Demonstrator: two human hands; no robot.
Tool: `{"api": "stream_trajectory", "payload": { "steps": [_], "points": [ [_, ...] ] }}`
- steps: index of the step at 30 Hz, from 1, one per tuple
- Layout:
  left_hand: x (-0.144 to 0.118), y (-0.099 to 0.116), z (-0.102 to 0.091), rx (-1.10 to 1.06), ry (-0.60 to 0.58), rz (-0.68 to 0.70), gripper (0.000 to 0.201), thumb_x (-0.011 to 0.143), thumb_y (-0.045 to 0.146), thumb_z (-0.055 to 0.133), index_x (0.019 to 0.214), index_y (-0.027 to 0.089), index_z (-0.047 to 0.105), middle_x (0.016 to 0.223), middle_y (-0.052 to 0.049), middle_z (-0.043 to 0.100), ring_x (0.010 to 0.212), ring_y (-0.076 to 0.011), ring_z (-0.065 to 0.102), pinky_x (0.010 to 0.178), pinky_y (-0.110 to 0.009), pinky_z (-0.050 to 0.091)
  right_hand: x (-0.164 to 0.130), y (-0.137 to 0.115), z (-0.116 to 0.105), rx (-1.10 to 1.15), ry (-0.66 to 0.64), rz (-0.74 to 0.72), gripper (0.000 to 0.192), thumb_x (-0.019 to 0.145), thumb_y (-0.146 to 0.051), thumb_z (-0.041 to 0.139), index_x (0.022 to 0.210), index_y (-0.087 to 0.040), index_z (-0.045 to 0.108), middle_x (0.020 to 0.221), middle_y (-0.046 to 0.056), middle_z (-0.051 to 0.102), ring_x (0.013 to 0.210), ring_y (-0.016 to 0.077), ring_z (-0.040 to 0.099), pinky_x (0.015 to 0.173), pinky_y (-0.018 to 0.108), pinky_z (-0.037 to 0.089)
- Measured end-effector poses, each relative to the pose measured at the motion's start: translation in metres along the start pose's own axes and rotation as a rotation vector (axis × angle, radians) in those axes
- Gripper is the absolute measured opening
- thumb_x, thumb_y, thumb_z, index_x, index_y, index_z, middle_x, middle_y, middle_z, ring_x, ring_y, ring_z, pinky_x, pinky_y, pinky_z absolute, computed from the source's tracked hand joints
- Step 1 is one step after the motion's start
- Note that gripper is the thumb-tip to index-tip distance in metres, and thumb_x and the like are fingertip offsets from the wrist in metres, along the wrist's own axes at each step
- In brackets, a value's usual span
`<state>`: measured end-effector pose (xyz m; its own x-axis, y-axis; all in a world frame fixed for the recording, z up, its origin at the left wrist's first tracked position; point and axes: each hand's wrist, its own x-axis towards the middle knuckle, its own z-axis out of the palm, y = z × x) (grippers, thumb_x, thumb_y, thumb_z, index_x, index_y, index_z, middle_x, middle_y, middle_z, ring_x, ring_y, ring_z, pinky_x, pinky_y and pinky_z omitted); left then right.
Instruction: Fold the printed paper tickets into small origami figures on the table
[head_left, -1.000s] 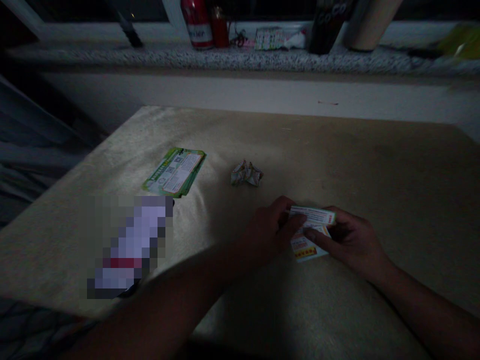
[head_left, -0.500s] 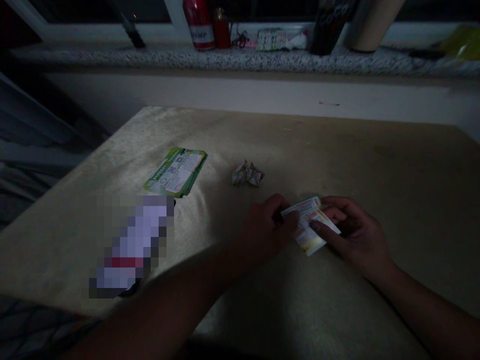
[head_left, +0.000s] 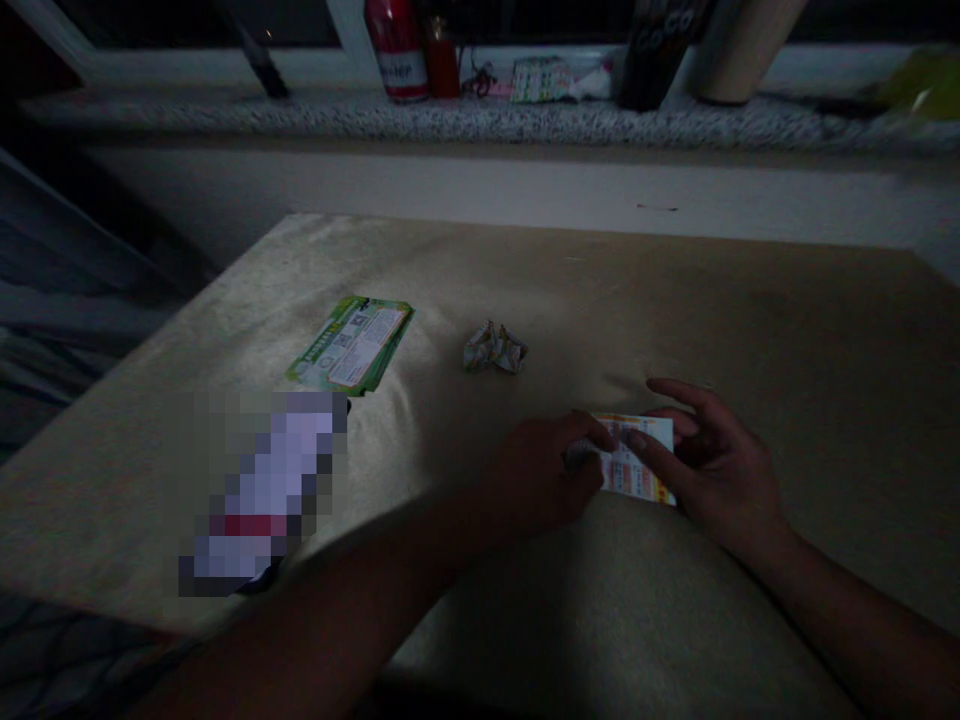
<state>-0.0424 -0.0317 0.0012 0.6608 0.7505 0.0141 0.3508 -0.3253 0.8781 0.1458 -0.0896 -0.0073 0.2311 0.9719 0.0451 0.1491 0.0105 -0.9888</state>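
Both forearms are bare, with no sleeves, rings or watch.

A dim room, lit chiefly by a pale patch of light falling across a tan table that fills the foreground. Behind it runs a plain light wall beneath a speckled stone window ledge crowded with a red can, a dark cup and a pale cylinder. The window panes above are black. Grey fabric lies at left.
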Motion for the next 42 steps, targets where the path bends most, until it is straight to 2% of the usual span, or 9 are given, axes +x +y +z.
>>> {"api": "stream_trajectory", "payload": {
  "steps": [4,7,11,15,24,28,32,37,42],
  "points": [
    [0.000,0.000,0.001,0.072,-0.045,0.015,0.038,0.079,0.024,0.060,0.117,0.020,0.061,0.094,-0.002,0.071,0.071,-0.0145,0.061,0.071,-0.029,0.050,0.001,-0.001,0.000,0.027,-0.017,0.022,0.046,0.083,-0.029,0.075,0.124,-0.026,0.055,0.080,0.001,0.074,0.063,0.0181,0.071,0.054,0.028,0.058],
    [0.000,-0.005,0.003,0.135,-0.046,0.161,0.056,0.074,0.024,0.066,0.129,0.017,0.054,0.119,-0.010,0.066,0.102,-0.0233,0.062,0.094,-0.040,0.050,0.001,-0.002,0.001,0.020,0.003,0.029,0.045,0.083,-0.030,0.075,0.123,-0.025,0.056,0.076,0.000,0.074,0.062,0.0184,0.071,0.052,0.028,0.058],
    [0.000,-0.013,0.000,0.244,-0.021,0.314,0.071,0.074,0.024,0.070,0.141,0.018,0.045,0.149,-0.018,0.040,0.137,-0.0299,0.039,0.111,-0.048,0.039,0.002,-0.002,0.001,0.018,-0.004,0.042,0.045,0.082,-0.029,0.076,0.123,-0.026,0.057,0.075,0.000,0.073,0.063,0.0185,0.071,0.054,0.029,0.059],
    [0.001,-0.012,-0.008,0.401,0.005,0.391,0.060,0.080,0.023,0.067,0.138,0.024,0.050,0.161,-0.014,0.020,0.147,-0.0310,0.025,0.114,-0.051,0.033,0.003,-0.001,0.001,0.034,0.003,0.031,0.045,0.082,-0.029,0.076,0.123,-0.027,0.057,0.075,0.000,0.073,0.066,0.0189,0.072,0.057,0.029,0.060],
    [0.002,-0.008,-0.014,0.629,-0.012,0.553,0.022,0.091,0.024,0.056,0.107,0.024,0.072,0.139,-0.009,0.057,0.137,-0.0272,0.043,0.112,-0.049,0.031,0.004,0.007,-0.001,-0.073,0.020,-0.035,0.038,0.081,-0.026,0.076,0.117,-0.025,0.063,0.078,0.000,0.069,0.066,0.0155,0.067,0.057,0.026,0.057],
    [0.003,-0.009,-0.014,0.667,-0.061,0.548,0.023,0.093,0.026,0.054,0.109,0.023,0.071,0.134,-0.010,0.060,0.130,-0.0266,0.049,0.109,-0.047,0.034,0.004,0.009,-0.003,-0.279,-0.026,-0.090,0.024,0.083,-0.027,0.074,0.106,-0.024,0.068,0.076,0.000,0.067,0.063,0.0144,0.063,0.056,0.027,0.054],
    [0.002,-0.008,-0.014,0.696,-0.104,0.543,0.021,0.092,0.023,0.056,0.106,0.020,0.072,0.129,-0.011,0.062,0.124,-0.0260,0.052,0.107,-0.045,0.035,0.005,0.009,-0.006,-0.469,-0.085,-0.232,0.019,0.086,-0.027,0.071,0.104,-0.024,0.069,0.097,0.005,0.070,0.078,0.0180,0.066,0.064,0.030,0.055],
    [0.001,-0.005,-0.013,0.708,-0.136,0.546,0.018,0.091,0.021,0.057,0.101,0.019,0.072,0.120,-0.010,0.065,0.116,-0.0241,0.055,0.106,-0.043,0.036,0.008,0.011,-0.008,-0.518,-0.147,-0.383,0.018,0.087,-0.020,0.069,0.104,-0.026,0.068,0.110,0.006,0.069,0.102,0.0218,0.067,0.088,0.036,0.055],
    [-0.002,-0.001,-0.015,0.708,-0.225,0.506,0.018,0.092,0.022,0.056,0.101,0.017,0.070,0.111,-0.009,0.066,0.111,-0.0238,0.057,0.104,-0.043,0.037,0.008,0.010,-0.009,-0.508,-0.137,-0.388,0.015,0.087,-0.017,0.069,0.098,-0.027,0.070,0.110,0.005,0.069,0.098,0.0199,0.069,0.082,0.033,0.056]
  ]
}}
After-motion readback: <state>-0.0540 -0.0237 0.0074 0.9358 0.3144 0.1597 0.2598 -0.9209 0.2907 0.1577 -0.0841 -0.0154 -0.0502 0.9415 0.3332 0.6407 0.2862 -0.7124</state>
